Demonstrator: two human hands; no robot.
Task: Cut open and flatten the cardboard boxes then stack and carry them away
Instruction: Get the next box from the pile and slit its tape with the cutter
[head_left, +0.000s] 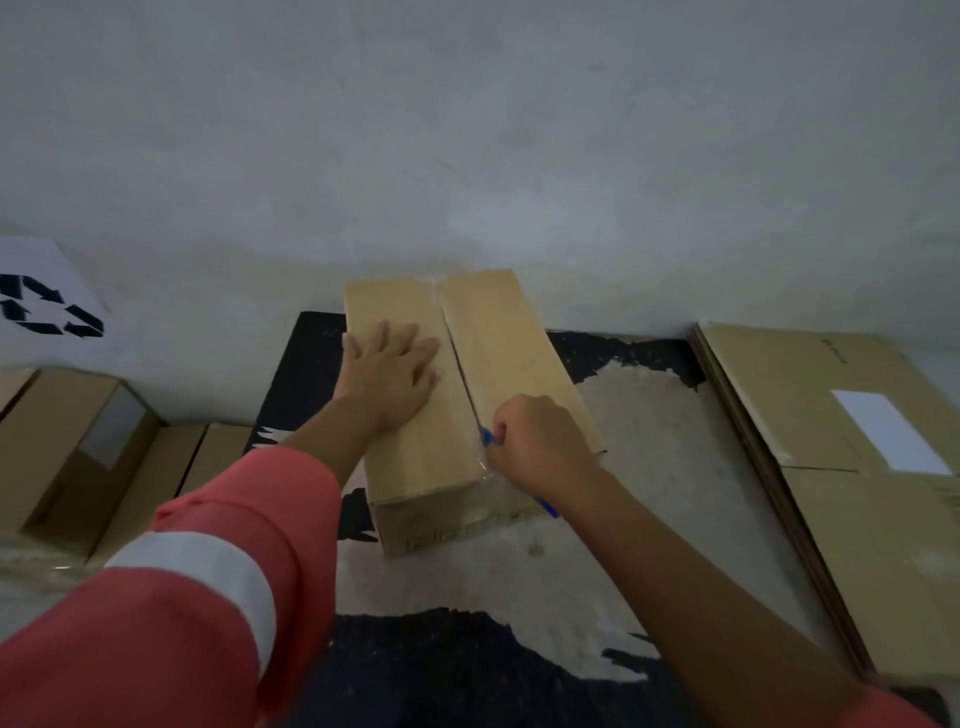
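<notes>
A long brown cardboard box (498, 332) lies on the worn black-and-grey surface (649, 431) in front of me, its top seam running away from me. My left hand (392, 371) presses flat on the left top flap. My right hand (540, 441) grips a blue cutter (488, 438) at the near end of the seam, where clear tape shows. The seam looks parted along most of its length. The cutter's blade is hidden by my fingers.
A stack of flattened cardboard (831, 467) with a white label lies at the right. Several closed boxes (67, 447) sit at the left. A white sheet with a recycling symbol (47, 306) is at far left. A pale wall stands behind.
</notes>
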